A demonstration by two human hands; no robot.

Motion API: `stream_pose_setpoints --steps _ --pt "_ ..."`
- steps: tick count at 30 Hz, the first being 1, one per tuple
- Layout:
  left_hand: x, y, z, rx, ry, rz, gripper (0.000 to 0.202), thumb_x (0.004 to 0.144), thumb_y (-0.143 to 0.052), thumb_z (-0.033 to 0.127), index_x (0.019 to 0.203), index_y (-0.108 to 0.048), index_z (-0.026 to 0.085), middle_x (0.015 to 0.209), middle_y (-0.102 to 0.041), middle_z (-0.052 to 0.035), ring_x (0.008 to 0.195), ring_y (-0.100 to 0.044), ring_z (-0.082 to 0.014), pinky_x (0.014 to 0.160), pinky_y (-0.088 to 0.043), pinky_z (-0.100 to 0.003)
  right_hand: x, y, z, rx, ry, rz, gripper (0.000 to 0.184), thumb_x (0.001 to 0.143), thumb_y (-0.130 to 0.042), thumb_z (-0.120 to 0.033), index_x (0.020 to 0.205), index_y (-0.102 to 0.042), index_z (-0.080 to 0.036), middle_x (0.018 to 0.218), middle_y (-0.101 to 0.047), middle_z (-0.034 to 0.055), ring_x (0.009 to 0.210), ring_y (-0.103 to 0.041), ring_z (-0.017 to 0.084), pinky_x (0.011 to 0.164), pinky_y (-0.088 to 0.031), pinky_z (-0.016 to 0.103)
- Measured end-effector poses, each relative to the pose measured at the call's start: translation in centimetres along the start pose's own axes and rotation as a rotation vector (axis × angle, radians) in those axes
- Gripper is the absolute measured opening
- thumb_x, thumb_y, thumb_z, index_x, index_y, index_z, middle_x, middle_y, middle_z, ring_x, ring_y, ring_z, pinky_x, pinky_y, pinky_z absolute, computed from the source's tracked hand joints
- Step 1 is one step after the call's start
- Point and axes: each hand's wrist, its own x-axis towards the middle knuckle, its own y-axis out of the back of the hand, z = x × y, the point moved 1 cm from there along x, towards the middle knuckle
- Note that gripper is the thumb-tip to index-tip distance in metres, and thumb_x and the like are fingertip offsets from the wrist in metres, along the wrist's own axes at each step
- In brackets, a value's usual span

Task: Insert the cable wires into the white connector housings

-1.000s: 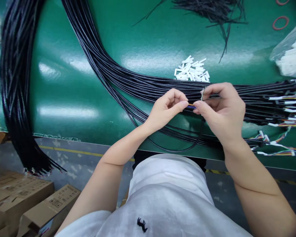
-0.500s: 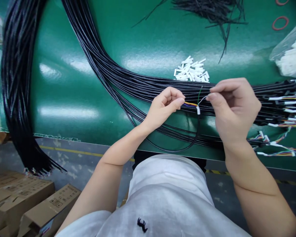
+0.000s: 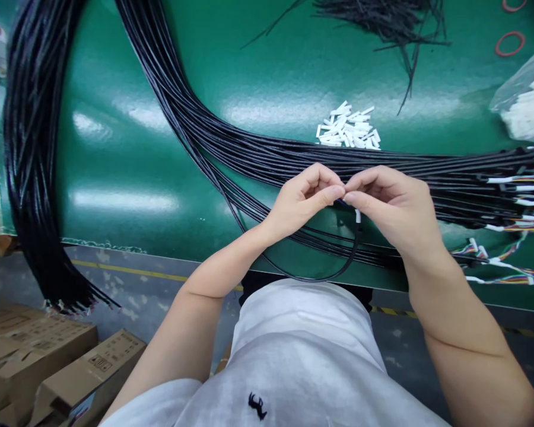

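Note:
My left hand [image 3: 305,198] and my right hand [image 3: 394,204] meet fingertip to fingertip above a green table [image 3: 129,148]. Both are pinched on the thin coloured wires at the end of one black cable [image 3: 338,270], which loops down toward my body. A short white sleeve shows on that cable just below my right thumb. Under my hands a thick bundle of black cables [image 3: 249,157] runs across the table. A small heap of white connector housings [image 3: 347,133] lies just beyond my hands.
The cable bundle hangs over the table's left edge [image 3: 31,178]. Finished cable ends with white connectors and coloured wires [image 3: 516,196] lie at the right. Black cable ties [image 3: 391,24], red rubber rings [image 3: 509,41] and a clear bag of white parts [image 3: 527,101] sit at the back. Cardboard boxes [image 3: 48,367] stand on the floor.
Half a second ago my right hand was drawn away to the right, pulling single thin wires apart. It has now come back left and my fingertips touch over the wire ends.

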Motion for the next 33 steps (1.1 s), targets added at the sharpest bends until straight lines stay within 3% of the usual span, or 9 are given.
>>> stream_pose_setpoints --steps 4,8,11,13,18,24,29,33 --pt "-0.1 0.0 -0.2 0.062 -0.037 0.021 0.045 0.087 -0.080 0.063 0.087 -0.068 0.020 0.081 -0.064 0.0030 0.070 -0.056 -0.0062 0.069 -0.049 -0.023 -0.1 0.0 0.0 -0.058 0.037 -0.009 0.006 0.084 -0.077 -0.020 0.086 -0.076 -0.026 0.078 -0.073 -0.0032 0.069 -0.064 0.014 0.065 -0.049 0.029" --pt "0.0 0.1 -0.5 -0.003 -0.092 0.047 0.039 0.091 -0.079 0.058 0.089 -0.067 0.020 0.083 -0.064 0.0035 0.072 -0.059 -0.0055 0.072 -0.052 -0.021 -0.4 -0.4 0.1 -0.087 0.138 -0.009 0.019 0.083 -0.078 -0.022 0.101 -0.074 -0.027 0.093 -0.073 -0.0014 0.083 -0.068 0.017 0.077 -0.055 0.032" --pt "0.0 0.1 -0.9 -0.008 -0.129 0.010 0.033 0.091 -0.081 0.051 0.090 -0.070 0.020 0.084 -0.066 0.0035 0.074 -0.061 -0.0045 0.074 -0.054 -0.019 -0.7 -0.7 -0.1 -0.224 0.192 0.099 0.010 0.085 -0.073 -0.016 0.087 -0.070 -0.025 0.083 -0.068 -0.0021 0.075 -0.062 0.015 0.072 -0.052 0.032" --pt "0.0 0.1 -1.1 -0.003 -0.132 -0.004 0.030 0.091 -0.081 0.049 0.091 -0.071 0.020 0.085 -0.067 0.0033 0.075 -0.062 -0.0042 0.074 -0.055 -0.018 -0.7 -0.9 -0.3 -0.267 0.199 0.120 0.014 0.087 -0.069 -0.013 0.080 -0.067 -0.025 0.078 -0.065 -0.0023 0.070 -0.058 0.014 0.067 -0.049 0.031" --pt "-0.2 0.3 -1.2 -0.069 -0.090 -0.025 0.025 0.092 -0.082 0.044 0.093 -0.072 0.020 0.087 -0.069 0.0032 0.077 -0.064 -0.0037 0.074 -0.056 -0.017 -0.8 -0.9 -0.3 -0.223 0.193 0.092 0.017 0.086 -0.071 -0.010 0.080 -0.066 -0.026 0.077 -0.061 -0.0019 0.069 -0.055 0.015 0.063 -0.046 0.032" --pt "-0.2 0.6 -0.7 -0.244 0.081 -0.178 0.027 0.096 -0.078 0.045 0.113 -0.075 0.025 0.101 -0.076 0.0008 0.081 -0.068 -0.0050 0.072 -0.057 -0.018 -1.3 -1.0 -0.3 -0.365 0.380 0.131 0.018 0.089 -0.068 -0.010 0.086 -0.063 -0.027 0.105 -0.062 0.0089 0.100 -0.067 0.026 0.079 -0.057 0.045" --pt "-0.3 0.7 -0.5 -0.300 0.135 -0.184 0.032 0.093 -0.081 0.043 0.115 -0.068 0.023 0.081 -0.071 0.0035 0.074 -0.067 -0.0057 0.065 -0.054 -0.018 -1.5 -1.3 -0.2 -0.497 0.516 0.186 0.022 0.089 -0.065 -0.006 0.088 -0.060 -0.026 0.102 -0.061 0.0083 0.091 -0.068 0.025 0.068 -0.058 0.041" --pt "-0.2 0.8 -0.9 -0.308 0.136 -0.186 0.032 0.093 -0.081 0.043 0.113 -0.065 0.023 0.079 -0.071 0.0040 0.073 -0.067 -0.0051 0.066 -0.055 -0.017 -1.3 -1.3 0.1 -0.537 0.544 0.196 0.022 0.089 -0.065 -0.005 0.089 -0.059 -0.026 0.101 -0.062 0.0074 0.086 -0.067 0.022 0.066 -0.058 0.039"
